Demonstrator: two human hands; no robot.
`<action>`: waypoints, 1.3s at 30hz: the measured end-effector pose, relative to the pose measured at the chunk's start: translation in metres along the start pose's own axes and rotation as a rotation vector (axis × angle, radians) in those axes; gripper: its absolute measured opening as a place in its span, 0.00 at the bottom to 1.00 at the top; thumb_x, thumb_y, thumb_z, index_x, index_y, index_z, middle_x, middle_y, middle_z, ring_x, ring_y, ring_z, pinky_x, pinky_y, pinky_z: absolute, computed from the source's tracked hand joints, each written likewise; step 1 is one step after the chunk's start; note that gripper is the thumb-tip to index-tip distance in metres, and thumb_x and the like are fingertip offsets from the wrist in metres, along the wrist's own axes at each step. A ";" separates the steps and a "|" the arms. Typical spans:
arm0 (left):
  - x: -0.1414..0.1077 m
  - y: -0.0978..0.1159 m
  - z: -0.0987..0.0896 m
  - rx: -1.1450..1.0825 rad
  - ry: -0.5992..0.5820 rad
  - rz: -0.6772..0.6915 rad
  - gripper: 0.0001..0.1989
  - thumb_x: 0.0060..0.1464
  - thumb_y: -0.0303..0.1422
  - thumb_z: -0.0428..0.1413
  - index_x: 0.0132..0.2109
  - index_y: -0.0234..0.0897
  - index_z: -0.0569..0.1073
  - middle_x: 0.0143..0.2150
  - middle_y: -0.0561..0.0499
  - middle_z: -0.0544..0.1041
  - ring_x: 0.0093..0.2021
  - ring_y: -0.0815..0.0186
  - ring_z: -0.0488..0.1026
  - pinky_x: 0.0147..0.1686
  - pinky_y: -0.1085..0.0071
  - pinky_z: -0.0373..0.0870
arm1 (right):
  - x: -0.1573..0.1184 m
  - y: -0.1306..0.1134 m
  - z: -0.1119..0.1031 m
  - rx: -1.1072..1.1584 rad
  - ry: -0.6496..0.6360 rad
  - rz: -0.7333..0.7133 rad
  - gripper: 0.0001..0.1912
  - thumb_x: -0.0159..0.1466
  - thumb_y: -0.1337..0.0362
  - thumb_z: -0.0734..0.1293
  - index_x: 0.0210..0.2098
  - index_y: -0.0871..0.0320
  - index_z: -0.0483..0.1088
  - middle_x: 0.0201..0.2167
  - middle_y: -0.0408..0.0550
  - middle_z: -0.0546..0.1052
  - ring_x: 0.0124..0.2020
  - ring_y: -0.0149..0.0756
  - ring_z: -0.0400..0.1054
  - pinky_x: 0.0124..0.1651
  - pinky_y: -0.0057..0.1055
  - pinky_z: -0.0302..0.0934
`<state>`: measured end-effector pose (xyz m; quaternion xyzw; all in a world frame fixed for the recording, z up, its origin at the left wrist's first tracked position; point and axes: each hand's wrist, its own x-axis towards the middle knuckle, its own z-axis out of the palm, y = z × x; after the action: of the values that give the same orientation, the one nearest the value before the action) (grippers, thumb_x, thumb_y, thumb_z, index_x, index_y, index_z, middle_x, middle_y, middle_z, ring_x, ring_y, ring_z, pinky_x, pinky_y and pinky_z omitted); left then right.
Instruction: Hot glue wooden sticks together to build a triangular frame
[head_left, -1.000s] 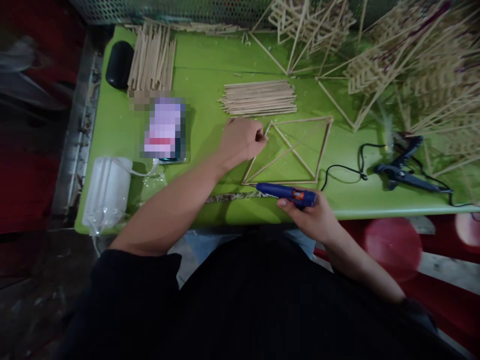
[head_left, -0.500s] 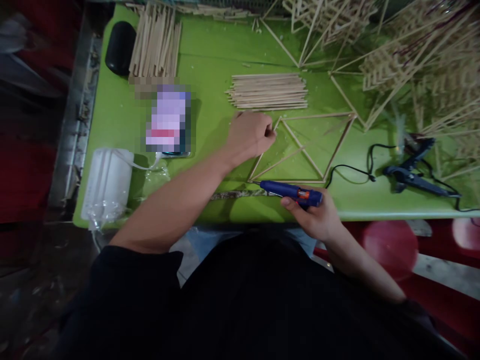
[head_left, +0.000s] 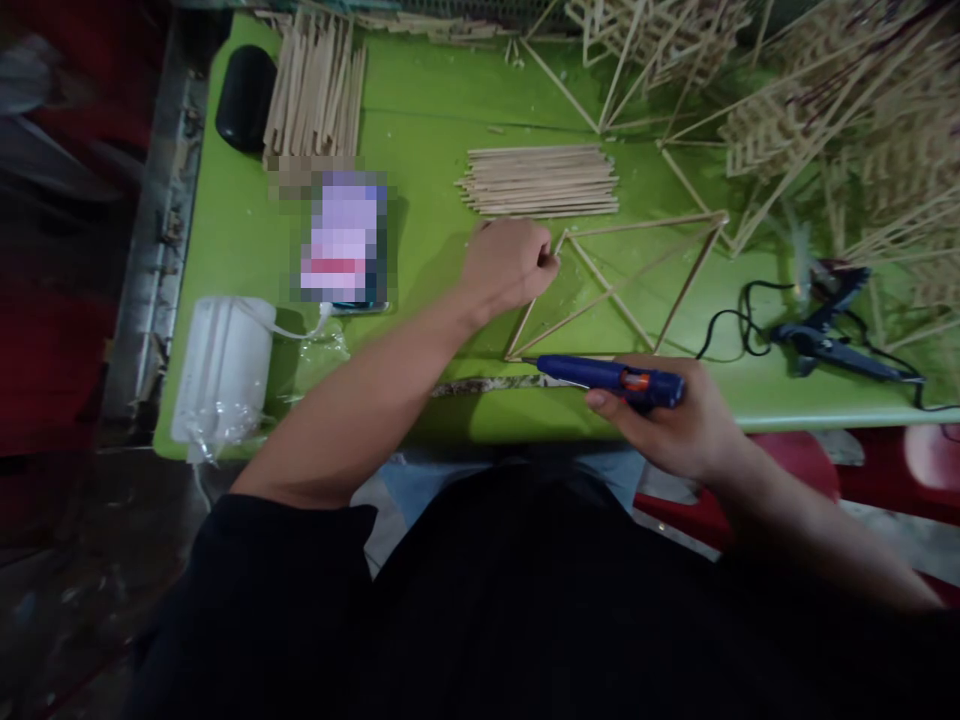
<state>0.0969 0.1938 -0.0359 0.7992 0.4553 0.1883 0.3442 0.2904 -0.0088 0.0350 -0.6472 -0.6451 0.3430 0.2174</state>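
A frame of thin wooden sticks, a four-sided outline with crossing sticks inside, rests on or just above the green table. My left hand is closed at its upper left corner, around the left-side stick; the fingertips are hidden. My right hand grips a blue pen-shaped tool with an orange part in its side window. The tool lies nearly level, its thin metal tip pointing left at the frame's lower left corner. Whether the tip touches the wood is too small to tell.
A stick bundle lies behind my left hand, and another stick pile farther left. The left side holds a phone, a white power block and a black case. A black clamp and stick structures occupy the right.
The frame's upper right corner has shifted right and slightly up. My right hand and the blue tool have moved right, the tip staying near the lower left corner. The view has shifted slightly.
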 end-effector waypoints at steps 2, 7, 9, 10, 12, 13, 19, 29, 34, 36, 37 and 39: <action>-0.001 -0.002 0.000 -0.007 0.007 0.036 0.17 0.75 0.39 0.58 0.33 0.45 0.76 0.35 0.48 0.80 0.40 0.57 0.78 0.60 0.41 0.75 | 0.002 -0.012 -0.008 -0.068 -0.027 -0.037 0.29 0.67 0.34 0.79 0.29 0.51 0.75 0.22 0.42 0.72 0.22 0.34 0.60 0.27 0.36 0.53; -0.005 -0.002 -0.003 -0.009 0.013 0.076 0.16 0.75 0.37 0.57 0.34 0.43 0.72 0.36 0.50 0.81 0.38 0.64 0.75 0.55 0.53 0.75 | 0.013 -0.039 -0.023 -0.240 -0.011 -0.038 0.39 0.66 0.26 0.74 0.20 0.51 0.64 0.13 0.41 0.64 0.15 0.31 0.54 0.19 0.36 0.44; -0.006 -0.001 -0.004 0.008 0.017 0.078 0.17 0.76 0.38 0.57 0.33 0.43 0.71 0.36 0.51 0.81 0.37 0.66 0.73 0.51 0.57 0.74 | 0.019 -0.044 -0.026 -0.316 -0.005 -0.017 0.41 0.66 0.25 0.75 0.18 0.51 0.64 0.11 0.41 0.60 0.13 0.30 0.52 0.17 0.36 0.40; -0.006 0.000 -0.004 0.021 0.022 0.079 0.17 0.76 0.37 0.57 0.33 0.42 0.71 0.36 0.51 0.81 0.37 0.66 0.72 0.50 0.58 0.73 | 0.023 -0.045 -0.027 -0.350 -0.007 -0.013 0.41 0.65 0.26 0.77 0.18 0.51 0.63 0.11 0.41 0.58 0.13 0.29 0.50 0.17 0.37 0.39; -0.006 0.002 -0.005 0.044 0.030 0.073 0.17 0.75 0.36 0.58 0.33 0.42 0.70 0.36 0.50 0.81 0.37 0.66 0.71 0.51 0.58 0.71 | 0.029 -0.047 -0.029 -0.399 -0.019 -0.024 0.42 0.64 0.29 0.80 0.17 0.52 0.62 0.11 0.40 0.56 0.14 0.28 0.48 0.19 0.37 0.38; -0.006 0.003 -0.006 0.052 0.032 0.070 0.17 0.75 0.36 0.58 0.33 0.42 0.69 0.37 0.50 0.81 0.37 0.66 0.70 0.52 0.58 0.70 | 0.031 -0.047 -0.029 -0.412 -0.033 -0.030 0.42 0.63 0.30 0.82 0.17 0.52 0.62 0.11 0.40 0.55 0.15 0.27 0.48 0.20 0.37 0.39; -0.004 0.004 -0.007 0.049 0.019 0.052 0.17 0.74 0.33 0.59 0.33 0.43 0.68 0.39 0.48 0.82 0.39 0.64 0.72 0.50 0.58 0.69 | 0.041 -0.051 -0.024 -0.481 -0.014 -0.023 0.46 0.59 0.25 0.82 0.14 0.52 0.58 0.09 0.38 0.51 0.12 0.23 0.43 0.21 0.35 0.36; -0.010 0.007 -0.010 0.027 0.047 0.092 0.22 0.73 0.31 0.60 0.29 0.44 0.64 0.33 0.51 0.76 0.35 0.67 0.68 0.50 0.59 0.69 | 0.044 -0.036 -0.016 -0.433 -0.018 -0.094 0.45 0.61 0.25 0.80 0.17 0.51 0.59 0.13 0.40 0.51 0.18 0.30 0.56 0.27 0.36 0.47; -0.008 0.007 -0.009 0.032 0.066 0.117 0.21 0.72 0.29 0.62 0.29 0.43 0.65 0.32 0.51 0.75 0.34 0.67 0.68 0.49 0.59 0.68 | 0.043 -0.030 -0.017 -0.423 -0.047 -0.096 0.41 0.64 0.29 0.81 0.20 0.51 0.61 0.15 0.42 0.53 0.23 0.37 0.65 0.29 0.36 0.52; -0.008 0.006 -0.009 0.036 0.068 0.120 0.22 0.72 0.30 0.62 0.29 0.43 0.64 0.33 0.51 0.77 0.34 0.67 0.67 0.47 0.60 0.68 | 0.044 -0.034 -0.017 -0.467 -0.061 -0.039 0.42 0.64 0.30 0.82 0.19 0.52 0.61 0.15 0.42 0.54 0.23 0.35 0.62 0.29 0.36 0.48; -0.008 0.006 -0.009 0.039 0.068 0.119 0.22 0.72 0.30 0.62 0.29 0.43 0.64 0.33 0.50 0.77 0.34 0.67 0.67 0.47 0.60 0.68 | 0.044 -0.036 -0.016 -0.483 -0.062 -0.017 0.42 0.63 0.30 0.82 0.18 0.52 0.61 0.14 0.43 0.54 0.22 0.34 0.61 0.29 0.36 0.47; -0.009 0.005 -0.009 0.044 0.065 0.116 0.21 0.72 0.31 0.62 0.30 0.43 0.64 0.35 0.50 0.79 0.35 0.67 0.66 0.47 0.61 0.67 | 0.046 -0.040 -0.014 -0.495 -0.055 -0.008 0.43 0.62 0.29 0.82 0.17 0.52 0.61 0.14 0.42 0.54 0.22 0.33 0.58 0.29 0.36 0.44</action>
<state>0.0901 0.1881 -0.0256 0.8250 0.4234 0.2237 0.3000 0.2700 0.0417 0.0662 -0.6685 -0.7177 0.1915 0.0360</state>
